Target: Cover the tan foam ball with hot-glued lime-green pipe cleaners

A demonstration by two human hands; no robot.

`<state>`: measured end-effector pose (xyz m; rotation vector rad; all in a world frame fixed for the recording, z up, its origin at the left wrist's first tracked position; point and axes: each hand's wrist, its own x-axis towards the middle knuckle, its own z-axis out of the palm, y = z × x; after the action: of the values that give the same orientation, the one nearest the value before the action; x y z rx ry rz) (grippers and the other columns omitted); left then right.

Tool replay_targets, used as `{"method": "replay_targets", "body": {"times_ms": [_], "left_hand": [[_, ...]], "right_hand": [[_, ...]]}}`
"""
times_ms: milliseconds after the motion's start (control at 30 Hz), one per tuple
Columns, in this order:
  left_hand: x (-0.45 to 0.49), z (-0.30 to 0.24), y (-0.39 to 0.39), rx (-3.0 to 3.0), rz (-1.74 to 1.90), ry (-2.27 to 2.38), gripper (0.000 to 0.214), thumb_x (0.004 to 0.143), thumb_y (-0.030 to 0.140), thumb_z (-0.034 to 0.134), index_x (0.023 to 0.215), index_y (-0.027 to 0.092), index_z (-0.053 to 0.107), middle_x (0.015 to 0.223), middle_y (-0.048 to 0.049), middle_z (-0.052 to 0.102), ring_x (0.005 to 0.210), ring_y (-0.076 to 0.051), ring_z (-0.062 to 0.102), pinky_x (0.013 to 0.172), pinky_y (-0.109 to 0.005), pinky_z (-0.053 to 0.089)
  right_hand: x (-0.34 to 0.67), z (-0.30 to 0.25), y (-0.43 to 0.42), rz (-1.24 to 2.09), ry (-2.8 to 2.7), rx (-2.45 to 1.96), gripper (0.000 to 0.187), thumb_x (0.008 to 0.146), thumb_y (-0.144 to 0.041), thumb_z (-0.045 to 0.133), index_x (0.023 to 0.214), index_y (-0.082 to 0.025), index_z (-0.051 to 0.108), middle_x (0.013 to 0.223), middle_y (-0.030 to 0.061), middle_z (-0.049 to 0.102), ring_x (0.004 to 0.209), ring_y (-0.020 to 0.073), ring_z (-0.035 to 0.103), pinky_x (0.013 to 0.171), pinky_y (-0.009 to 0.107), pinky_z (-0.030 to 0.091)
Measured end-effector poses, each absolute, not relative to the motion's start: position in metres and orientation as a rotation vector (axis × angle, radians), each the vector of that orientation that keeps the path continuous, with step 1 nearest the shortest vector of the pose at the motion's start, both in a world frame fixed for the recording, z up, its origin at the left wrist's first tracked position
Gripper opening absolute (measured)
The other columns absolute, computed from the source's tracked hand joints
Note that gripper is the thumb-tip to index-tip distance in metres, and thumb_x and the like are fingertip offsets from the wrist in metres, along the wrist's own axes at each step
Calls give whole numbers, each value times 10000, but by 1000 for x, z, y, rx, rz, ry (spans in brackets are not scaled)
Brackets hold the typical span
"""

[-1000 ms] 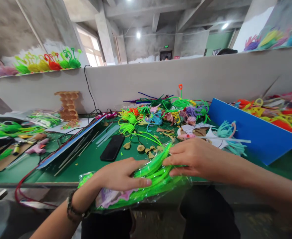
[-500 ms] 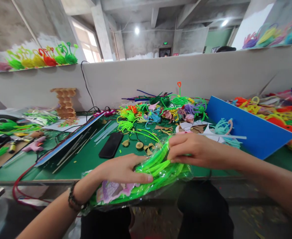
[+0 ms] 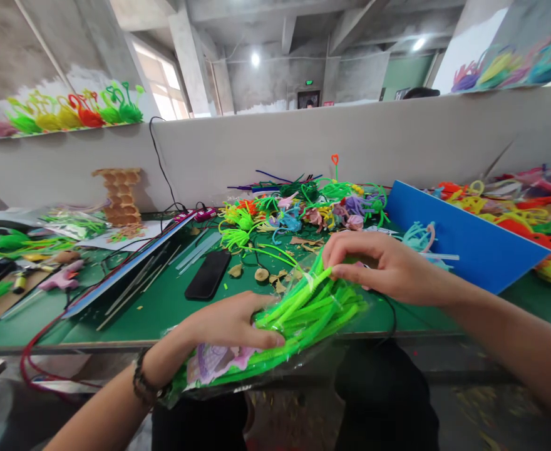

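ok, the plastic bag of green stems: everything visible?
Clear, glossy, crinkled plastic bag, packed with fuzzy bright-green stems, a pale purple patch near its left end. It slants up to the right, jutting past the table's near edge. The left hand's grip holds its middle, thumb across the front; the right hand's grip pinches stems at its upper right. Can't tell if that end's open.

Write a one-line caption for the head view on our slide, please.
The left hand holds a clear bag of green stems while the right hand pinches some at one end.
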<state>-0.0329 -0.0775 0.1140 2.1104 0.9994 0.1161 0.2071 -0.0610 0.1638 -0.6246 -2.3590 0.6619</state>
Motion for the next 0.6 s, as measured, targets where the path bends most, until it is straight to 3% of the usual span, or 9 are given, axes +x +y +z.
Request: {"method": "replay_targets", "body": {"times_ms": [200, 400, 600], "left_hand": [[-39, 110, -80, 2068, 240, 975, 193, 742, 316, 526, 838, 155, 570, 695, 40, 518, 648, -111, 455, 607, -193, 387], [-39, 107, -84, 2057, 266, 1000, 229, 758, 343, 518, 883, 160, 572, 722, 35, 543, 661, -117, 473, 625, -201, 400], [-38, 102, -84, 2025, 264, 981, 250, 754, 365, 532, 892, 161, 580, 757, 26, 563, 684, -126, 484, 639, -208, 414]], "right_hand": [[215, 163, -55, 1010, -1849, -728, 168, 783, -300, 617, 670, -178, 595, 768, -3, 552, 557, 53, 504, 459, 187, 416], [206, 157, -48, 1396, -1407, -560, 142, 611, -329, 771, 616, -223, 677, 726, -22, 596, 652, 66, 569, 617, 190, 502], [190, 148, -48, 1539, -1462, -396, 164, 719, -374, 691, 696, -211, 695, 762, -19, 648, 713, 47, 601, 692, 141, 490]]}}
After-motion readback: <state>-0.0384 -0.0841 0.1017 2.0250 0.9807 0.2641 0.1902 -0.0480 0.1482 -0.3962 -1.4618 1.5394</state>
